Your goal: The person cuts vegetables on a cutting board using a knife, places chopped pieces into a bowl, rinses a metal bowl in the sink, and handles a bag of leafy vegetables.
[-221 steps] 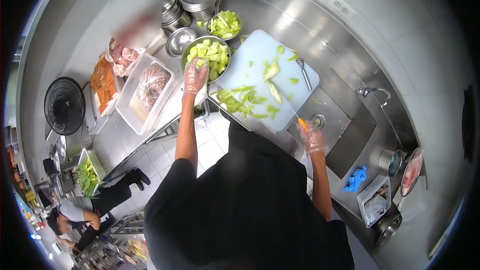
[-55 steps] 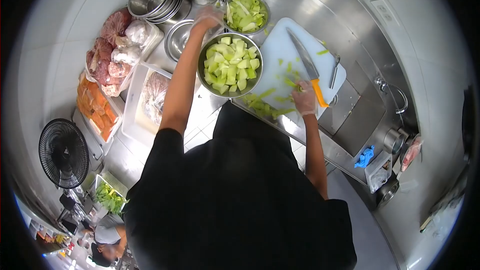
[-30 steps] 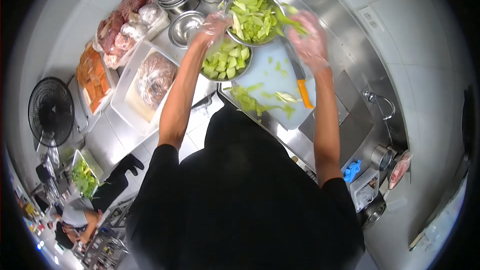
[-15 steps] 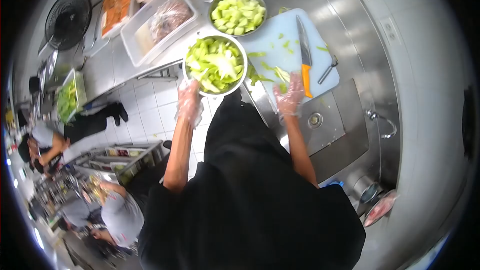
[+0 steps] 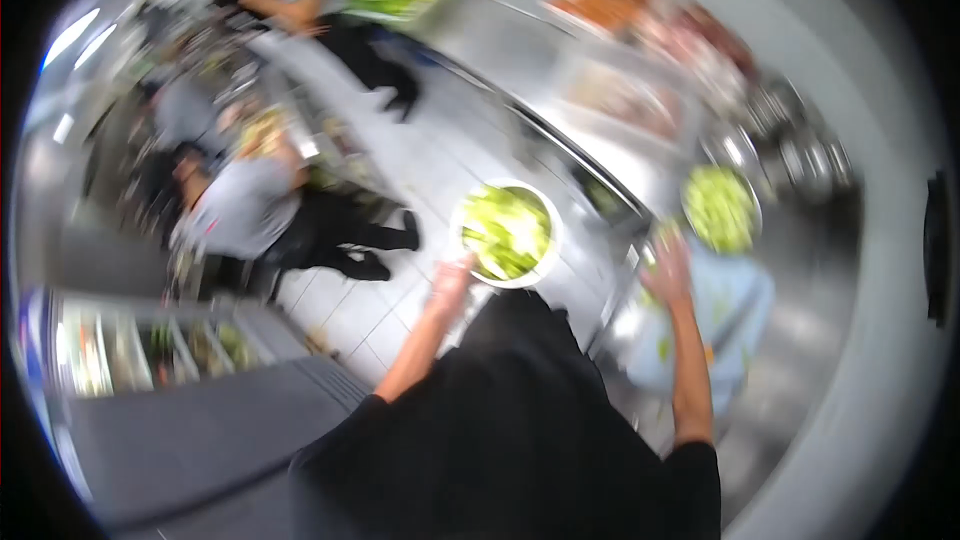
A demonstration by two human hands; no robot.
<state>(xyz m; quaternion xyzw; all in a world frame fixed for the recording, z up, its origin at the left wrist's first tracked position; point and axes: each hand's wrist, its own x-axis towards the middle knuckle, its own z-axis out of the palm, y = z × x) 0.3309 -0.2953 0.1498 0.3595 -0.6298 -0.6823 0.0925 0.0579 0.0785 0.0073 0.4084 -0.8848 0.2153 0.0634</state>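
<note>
My left hand (image 5: 452,285), in a clear plastic glove, grips the near-left rim of a round bowl (image 5: 548,265) filled with cut green vegetable pieces (image 5: 505,230). The bowl is in front of my body, with floor tiles below it in view. My right hand (image 5: 668,268) is over the left side of a light blue cutting board (image 5: 740,315). Motion blurs its fingers, and a greenish patch shows by their tips; whether they hold anything is unclear. A bit of the orange knife handle (image 5: 708,352) shows beside my right forearm.
A second metal bowl (image 5: 722,208) of pale green chunks stands behind the board. Beyond are a plastic tub (image 5: 625,95) with bagged meat and stacked metal bowls (image 5: 810,160). Co-workers (image 5: 245,205) stand at the left. A grey counter unit (image 5: 210,430) with food compartments is at lower left.
My view has swung left, blurring the scene. The bowl in my left hand has come away from the counter's edge, over the floor. My right hand has shifted toward the board's far-left corner.
</note>
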